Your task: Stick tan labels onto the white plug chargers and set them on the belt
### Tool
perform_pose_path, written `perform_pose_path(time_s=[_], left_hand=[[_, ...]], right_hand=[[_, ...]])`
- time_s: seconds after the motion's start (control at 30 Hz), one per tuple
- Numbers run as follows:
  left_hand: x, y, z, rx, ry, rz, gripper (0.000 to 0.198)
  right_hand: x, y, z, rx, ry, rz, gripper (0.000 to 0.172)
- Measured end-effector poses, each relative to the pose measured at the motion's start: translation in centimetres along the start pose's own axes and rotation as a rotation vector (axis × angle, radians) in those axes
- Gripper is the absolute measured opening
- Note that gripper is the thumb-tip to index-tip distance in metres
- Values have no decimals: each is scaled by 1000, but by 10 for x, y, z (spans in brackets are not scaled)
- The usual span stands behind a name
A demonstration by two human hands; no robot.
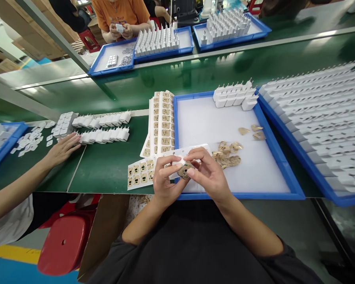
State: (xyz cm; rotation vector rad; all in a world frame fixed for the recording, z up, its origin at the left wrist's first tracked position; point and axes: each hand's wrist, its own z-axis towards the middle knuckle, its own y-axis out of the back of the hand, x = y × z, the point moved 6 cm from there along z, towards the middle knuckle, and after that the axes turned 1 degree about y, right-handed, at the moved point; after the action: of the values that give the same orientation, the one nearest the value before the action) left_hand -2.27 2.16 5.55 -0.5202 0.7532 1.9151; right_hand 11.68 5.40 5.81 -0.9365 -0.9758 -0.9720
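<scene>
My left hand (pixel 163 184) and my right hand (pixel 210 178) meet at the tray's left front edge, fingers closed around a small white plug charger (pixel 180 161). A tan label with dark cut-outs (pixel 184 170) covers the charger's near face, with my right thumb pressing on it. Most of the charger is hidden by fingers. Sheets of tan labels (pixel 162 126) lie left of the blue-rimmed tray (pixel 239 196), and a partly used sheet (pixel 140 172) sits beside and beneath my left hand. Crumpled tan film pieces (pixel 227 156) lie in the tray behind my right hand.
White chargers (pixel 233 96) stand in the tray's far right corner. A full charger tray (pixel 322 130) is at right. At left, a co-worker's hand (pixel 64 150) touches rows of chargers (pixel 103 136). Across the bench, a person in orange (pixel 121 15) sits behind more trays.
</scene>
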Motion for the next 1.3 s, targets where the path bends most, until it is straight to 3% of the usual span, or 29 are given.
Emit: perform_pose_path(time_s=[0.1,0.23,0.3,0.4,0.57,0.67,0.83,1.13,1.3], left_hand=[[-2,0,0,31,-9,1,46],[-4,-1,0,72,45,-15,45],[-8,-3,1,98,44,1,43],[-14,-4,4,103,-15,76,41],[-17,0,6,36,-107,171,39],[-18,0,3,10,-159,203,41],[-17,-1,-1,-2,-173,230,41],[-16,-2,-1,6,-167,213,42],[-14,-2,-3,14,-174,195,45]], right_hand=[[20,6,6,5,197,-269,10],[46,5,-1,10,657,-672,18],[47,6,-6,13,754,-759,20],[38,14,-7,-22,624,-703,20],[11,14,-3,27,181,-231,19],[1,8,-3,17,45,-27,12],[-8,2,-2,-27,16,158,8],[-13,4,-3,-84,-30,176,4],[-16,2,-2,-53,-50,246,7]])
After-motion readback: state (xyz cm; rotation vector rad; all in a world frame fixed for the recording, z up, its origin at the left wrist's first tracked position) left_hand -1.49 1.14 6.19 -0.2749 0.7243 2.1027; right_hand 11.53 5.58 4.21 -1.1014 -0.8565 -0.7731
